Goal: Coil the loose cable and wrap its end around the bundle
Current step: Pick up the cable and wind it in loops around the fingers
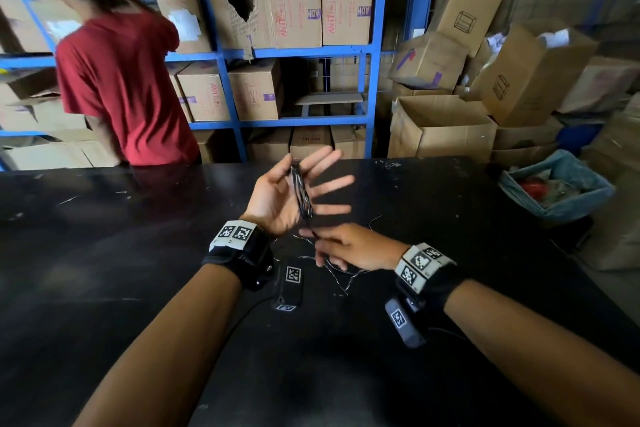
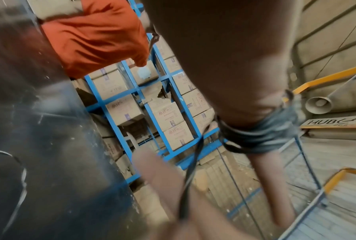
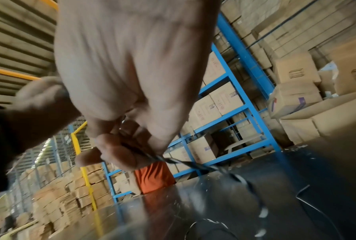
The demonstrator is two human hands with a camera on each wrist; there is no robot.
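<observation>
A bin (image 1: 554,191) lined with a blue bag holds red and pale scraps at the right end of the black table (image 1: 104,253); open boxes (image 1: 440,128) are stacked behind it, and blue shelves (image 1: 221,55) carry more. A person in red (image 1: 124,87) stands beyond the table. The left hand (image 1: 277,198) is raised, palm up and fingers spread straight, with the cable (image 1: 302,192) looped around them. The right hand (image 1: 349,246), just below, pinches the strand; loose cable lies on the table beneath.
</observation>
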